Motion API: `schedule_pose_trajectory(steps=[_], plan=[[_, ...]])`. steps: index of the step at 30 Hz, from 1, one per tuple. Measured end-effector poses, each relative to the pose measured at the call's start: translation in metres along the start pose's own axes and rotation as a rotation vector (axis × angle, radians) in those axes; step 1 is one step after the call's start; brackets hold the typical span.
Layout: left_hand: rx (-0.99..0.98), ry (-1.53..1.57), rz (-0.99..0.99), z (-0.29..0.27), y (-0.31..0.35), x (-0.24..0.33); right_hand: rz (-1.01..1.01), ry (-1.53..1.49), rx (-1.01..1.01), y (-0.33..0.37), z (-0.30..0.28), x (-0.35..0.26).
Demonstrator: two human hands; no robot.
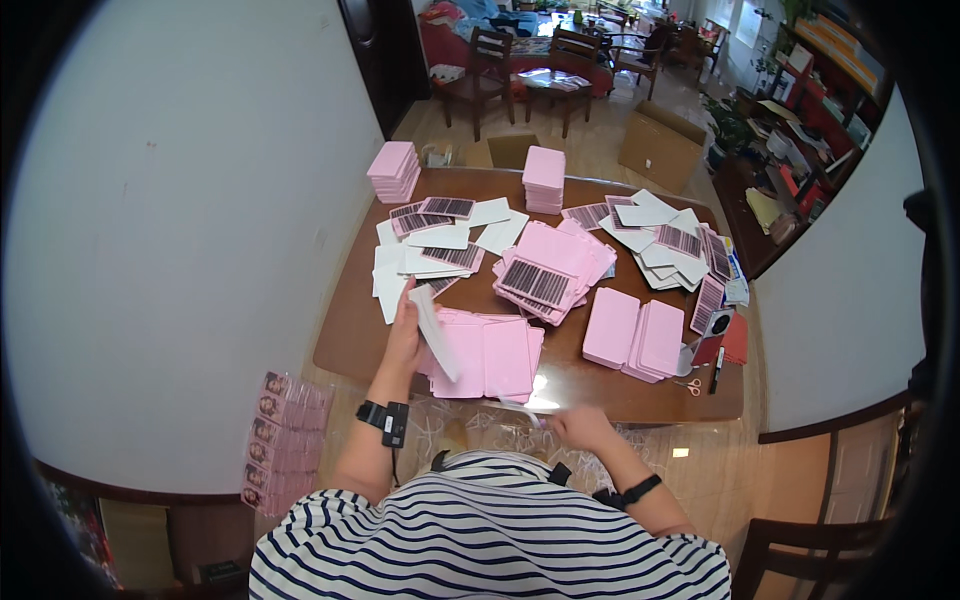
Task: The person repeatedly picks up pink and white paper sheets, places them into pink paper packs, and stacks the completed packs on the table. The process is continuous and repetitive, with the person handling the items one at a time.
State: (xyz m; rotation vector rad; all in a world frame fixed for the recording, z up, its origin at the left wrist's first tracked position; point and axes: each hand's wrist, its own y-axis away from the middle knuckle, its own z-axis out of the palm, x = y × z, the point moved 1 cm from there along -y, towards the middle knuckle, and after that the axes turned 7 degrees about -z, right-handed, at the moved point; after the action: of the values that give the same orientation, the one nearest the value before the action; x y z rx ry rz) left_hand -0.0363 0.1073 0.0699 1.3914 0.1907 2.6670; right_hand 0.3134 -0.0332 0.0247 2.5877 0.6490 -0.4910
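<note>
My left hand (pixel 403 338) grips a white flat piece (pixel 435 335), tilted on edge and smeared by motion, above the left part of the table. Just under and beside it lie pink flat sheets (pixel 508 357) in overlapping piles. My right hand (pixel 583 428) is closed at the table's front edge, and a thin whitish strip (pixel 520 410) runs from it toward the pink sheets. In the middle is a loose heap of pink pieces (pixel 550 250) with a black-striped card (pixel 536 282) on top. Farther right sit two neat pink stacks (pixel 611 325).
White and striped cards spread over the table's far left (pixel 437 237) and far right (pixel 660 240). Pink stacks (pixel 545 178) stand at the back. Scissors (pixel 694 386) and a black pen (pixel 717 370) lie at right. Clear plastic strips (pixel 480 425) litter the floor; packaged pink items (pixel 285 440) stand at left.
</note>
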Motion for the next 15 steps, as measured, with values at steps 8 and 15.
schedule_pose_trajectory(steps=[8,15], plan=[[-0.126,-1.469,0.4,0.037,0.033,-0.013,0.342,-0.187,0.015,-0.009,-0.005,0.044],[-0.307,-1.526,0.516,0.068,0.04,-0.042,0.05,-0.746,0.458,-0.096,-0.052,-0.031]])
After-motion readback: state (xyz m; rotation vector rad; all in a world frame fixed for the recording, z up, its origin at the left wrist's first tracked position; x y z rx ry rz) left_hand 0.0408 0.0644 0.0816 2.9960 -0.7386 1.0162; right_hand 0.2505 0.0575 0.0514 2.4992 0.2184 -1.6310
